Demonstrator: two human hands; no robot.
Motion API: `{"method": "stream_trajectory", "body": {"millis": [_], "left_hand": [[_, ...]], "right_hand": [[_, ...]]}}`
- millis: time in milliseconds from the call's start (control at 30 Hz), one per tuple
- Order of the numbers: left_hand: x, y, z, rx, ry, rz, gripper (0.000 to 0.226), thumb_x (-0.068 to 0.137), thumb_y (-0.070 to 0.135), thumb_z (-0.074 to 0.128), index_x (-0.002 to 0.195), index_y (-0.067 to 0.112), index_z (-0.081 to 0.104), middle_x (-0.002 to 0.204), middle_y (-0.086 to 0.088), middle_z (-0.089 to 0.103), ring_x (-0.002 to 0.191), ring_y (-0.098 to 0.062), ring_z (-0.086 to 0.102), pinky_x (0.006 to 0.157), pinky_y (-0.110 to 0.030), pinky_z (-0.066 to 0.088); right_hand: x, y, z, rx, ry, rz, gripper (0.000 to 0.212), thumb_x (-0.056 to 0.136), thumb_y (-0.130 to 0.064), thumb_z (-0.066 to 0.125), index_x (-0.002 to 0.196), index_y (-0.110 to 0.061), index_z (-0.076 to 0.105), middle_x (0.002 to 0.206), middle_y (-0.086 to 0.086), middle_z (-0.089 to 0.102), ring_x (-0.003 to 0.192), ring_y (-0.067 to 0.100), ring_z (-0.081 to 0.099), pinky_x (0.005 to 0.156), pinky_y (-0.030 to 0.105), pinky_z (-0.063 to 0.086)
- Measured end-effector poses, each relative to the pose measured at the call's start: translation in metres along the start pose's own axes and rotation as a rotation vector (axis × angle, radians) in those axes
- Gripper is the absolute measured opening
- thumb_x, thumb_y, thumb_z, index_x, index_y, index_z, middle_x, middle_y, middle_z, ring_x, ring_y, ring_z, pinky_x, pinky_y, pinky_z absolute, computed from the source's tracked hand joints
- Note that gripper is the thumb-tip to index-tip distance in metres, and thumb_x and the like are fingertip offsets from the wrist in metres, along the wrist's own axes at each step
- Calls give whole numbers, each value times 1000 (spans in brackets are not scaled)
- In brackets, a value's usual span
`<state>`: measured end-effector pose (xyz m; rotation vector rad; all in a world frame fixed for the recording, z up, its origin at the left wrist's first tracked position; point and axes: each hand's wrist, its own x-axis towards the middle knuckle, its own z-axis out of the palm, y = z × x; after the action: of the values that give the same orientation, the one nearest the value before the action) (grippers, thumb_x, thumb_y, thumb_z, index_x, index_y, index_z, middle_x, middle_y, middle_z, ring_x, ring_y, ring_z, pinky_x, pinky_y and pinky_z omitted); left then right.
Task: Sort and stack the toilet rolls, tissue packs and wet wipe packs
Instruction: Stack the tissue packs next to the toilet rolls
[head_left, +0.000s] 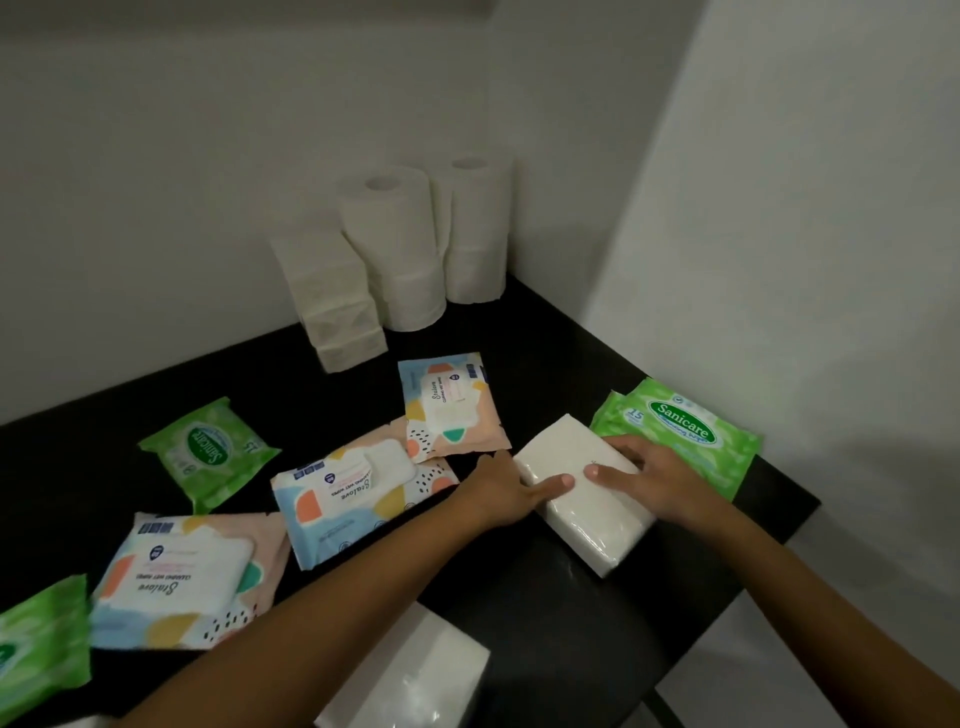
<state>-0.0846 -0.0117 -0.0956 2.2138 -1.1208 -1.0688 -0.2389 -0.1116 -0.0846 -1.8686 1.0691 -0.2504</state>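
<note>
Both hands gripped a white tissue pack on the black worktop.

The left hand (506, 491) and right hand (647, 475) clasped the plain white tissue pack (582, 493) from either side, fingers closed on it, on the worktop (545, 364). Just beyond lay green "Sanicare" wipes (685, 431); left, pastel "Stalove" packs (358, 493). Toilet rolls (400, 249) stood stacked in the white-walled corner.

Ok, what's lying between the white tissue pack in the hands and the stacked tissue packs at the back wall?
Head view: one pastel Stalove wet wipe pack lies between the held tissue pack and the tissue stack; otherwise bare black table.
</note>
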Motion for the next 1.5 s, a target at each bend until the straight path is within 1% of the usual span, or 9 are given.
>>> {"method": "stream_trajectory", "body": {"millis": [233,400,600,667,800,900,1033,1300,1500], "left_hand": [[-21,-11,-22,-350,128,39,71,73,49,70,127,18,37,125,1,55,112,-16,55,93,-30,47],[-40,-18,-64,-903,223,36,60,73,29,75,118,22,36,108,0,58,93,-14,64,71,-26,59],[-63,-61,-106,-1190,455,-47,80,77,21,72,140,14,24,110,-9,61,99,-23,64,83,-33,53],[-73,-81,-119,-1188,442,-85,72,78,21,72,137,13,31,110,-11,64,96,-24,66,80,-35,56],[-83,-112,-141,-1163,484,-149,60,79,18,71,130,17,39,111,-12,64,94,-24,65,67,-34,57],[-83,-131,-165,-1176,561,-137,61,80,17,69,134,17,39,115,-11,62,99,-26,63,72,-35,55],[-69,-149,-203,-1197,602,-103,56,83,14,66,134,15,44,122,-12,59,102,-29,61,76,-38,54],[-16,-171,-245,-1154,586,-182,47,85,11,63,131,9,49,121,-15,60,93,-30,63,74,-41,54],[23,-175,-261,-1093,550,-263,48,90,7,56,136,7,43,133,-19,52,119,-38,52,93,-54,46]], "right_hand": [[-1,-31,8,277,12,-56,38,74,-8,73,108,-16,60,78,-7,62,51,-8,62,44,6,43],[9,-81,26,388,-37,-114,36,75,-18,73,108,-23,59,89,-7,65,70,2,65,48,9,48],[32,-140,91,529,-125,-87,38,77,-18,72,112,-16,58,102,4,64,85,16,64,60,23,56],[40,-157,119,551,-158,-64,41,77,-15,72,116,-11,57,110,11,63,90,23,64,76,36,57],[54,-182,168,452,-195,-110,46,77,-18,73,119,-6,56,99,9,65,75,15,62,58,18,51],[67,-200,193,438,-205,-130,44,78,-25,71,117,-8,58,111,13,65,91,23,62,78,32,51],[85,-218,213,483,-238,-167,39,86,-20,63,120,-1,58,117,17,63,104,27,61,83,29,47],[120,-212,235,452,-252,-79,33,85,-8,57,118,-5,57,115,15,63,104,27,60,83,30,46],[135,-203,238,396,-220,-72,25,88,-11,54,113,-12,53,102,5,56,86,14,54,64,22,40]]}}
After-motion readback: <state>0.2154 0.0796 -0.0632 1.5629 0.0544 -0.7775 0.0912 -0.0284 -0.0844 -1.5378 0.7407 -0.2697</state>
